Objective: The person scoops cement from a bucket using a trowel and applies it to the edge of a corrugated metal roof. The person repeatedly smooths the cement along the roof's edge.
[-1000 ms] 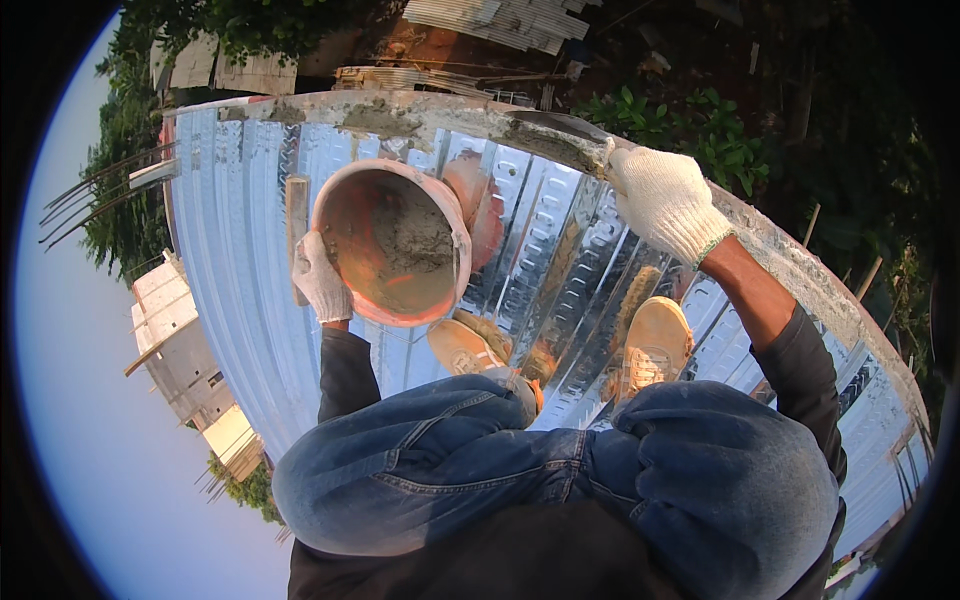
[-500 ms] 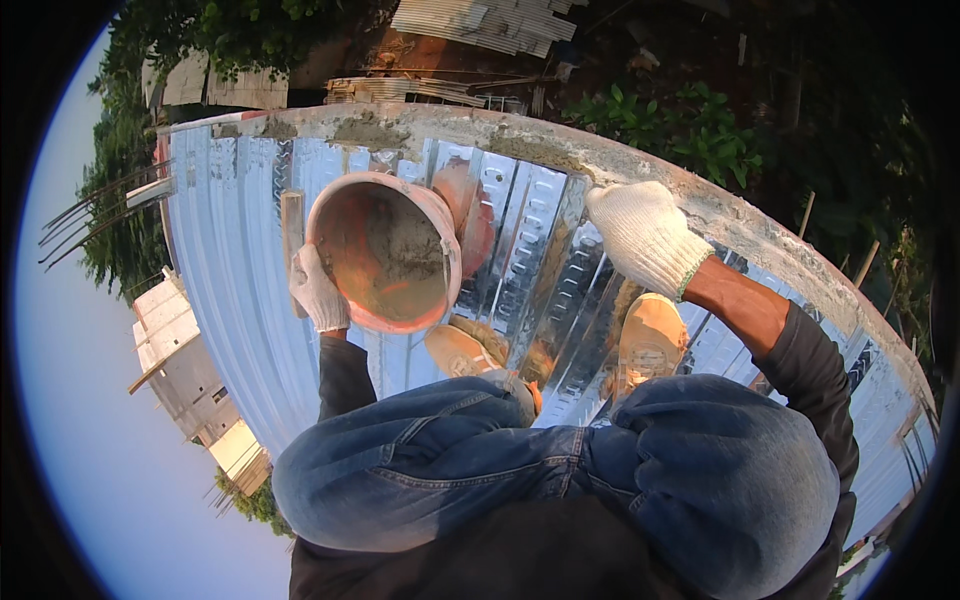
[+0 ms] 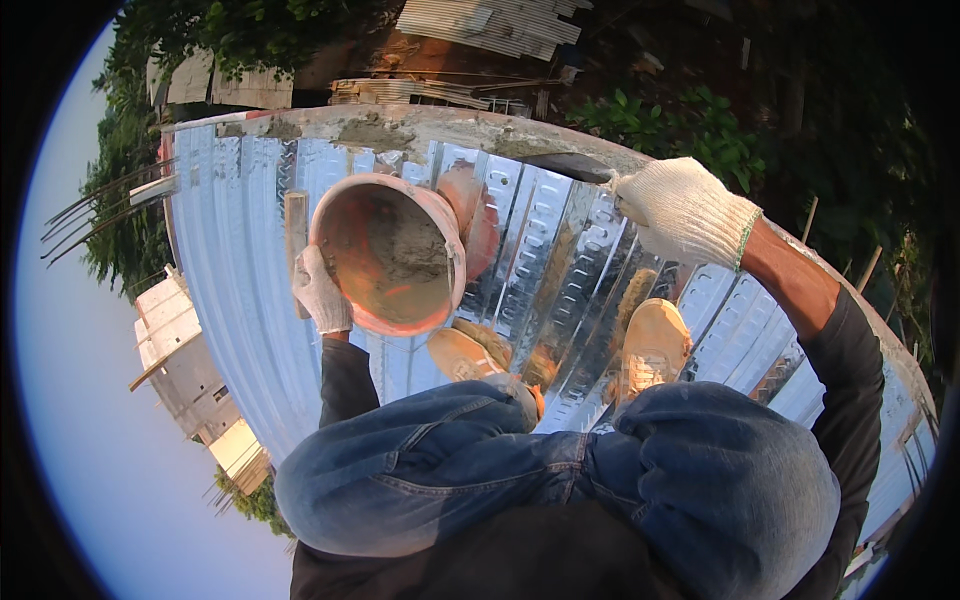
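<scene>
My left hand [image 3: 319,291], in a white knit glove, is closed on the left rim of a reddish bucket [image 3: 452,230]. The bucket tilts toward me, and grey wet mortar [image 3: 408,245] coats its inside and fills its lower part. My right hand [image 3: 690,208], gloved the same way, is wrapped round the handle of a trowel [image 3: 568,165]. Most of that handle is hidden in the fist. The trowel's dark blade points left, along the rough concrete edge [image 3: 470,127] at the far side of the metal decking [image 3: 222,250].
My shoes [image 3: 652,345] stand on the ribbed decking between the bucket and my right arm. A wooden strip [image 3: 296,235] lies left of the bucket. Beyond the concrete edge, the ground drops to plants [image 3: 660,130] and corrugated sheets [image 3: 490,25]. Rebar [image 3: 105,207] juts out at far left.
My right hand has moved right and a little away from me along the concrete edge, and the trowel blade now shows more plainly. My left hand stays on the bucket.
</scene>
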Motion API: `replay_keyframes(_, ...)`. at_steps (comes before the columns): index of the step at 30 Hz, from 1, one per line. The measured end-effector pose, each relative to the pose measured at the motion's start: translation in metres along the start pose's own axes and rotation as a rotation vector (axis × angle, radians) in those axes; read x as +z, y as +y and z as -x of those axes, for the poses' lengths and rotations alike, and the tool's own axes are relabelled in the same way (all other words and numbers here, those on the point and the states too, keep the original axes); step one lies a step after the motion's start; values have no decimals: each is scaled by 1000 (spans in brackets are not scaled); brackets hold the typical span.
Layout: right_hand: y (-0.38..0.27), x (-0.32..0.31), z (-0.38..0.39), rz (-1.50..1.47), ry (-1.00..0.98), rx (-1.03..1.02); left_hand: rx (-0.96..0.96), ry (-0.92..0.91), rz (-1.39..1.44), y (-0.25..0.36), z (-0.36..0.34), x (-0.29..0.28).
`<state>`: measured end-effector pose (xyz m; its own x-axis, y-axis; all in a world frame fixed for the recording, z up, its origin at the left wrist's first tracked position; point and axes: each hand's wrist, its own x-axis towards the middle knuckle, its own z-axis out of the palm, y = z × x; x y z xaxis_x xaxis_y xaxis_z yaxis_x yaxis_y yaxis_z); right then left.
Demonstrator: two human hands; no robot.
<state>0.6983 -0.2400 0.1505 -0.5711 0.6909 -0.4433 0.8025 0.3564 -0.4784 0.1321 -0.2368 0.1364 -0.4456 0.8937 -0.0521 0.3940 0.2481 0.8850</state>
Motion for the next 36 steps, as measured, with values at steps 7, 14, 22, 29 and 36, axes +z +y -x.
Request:
replay_keyframes(7,4,-12,49,-115,87,83,-3,8,-2,-4,-2,-5)
replay_keyframes(14,-16,14,59,-253,332,75,-13,23,-12,-8,-4,-7)
replay_keyframes(22,-49,20,24,-214,92,132,-39,42,20,-5,-3,-6)
replay_keyframes(29,-21,22,39,-183,379,190,-23,28,-12,-4,-2,-9)
replay_keyframes(36,-10,46,36,-101,228,343,-29,19,13,-1,0,-7)
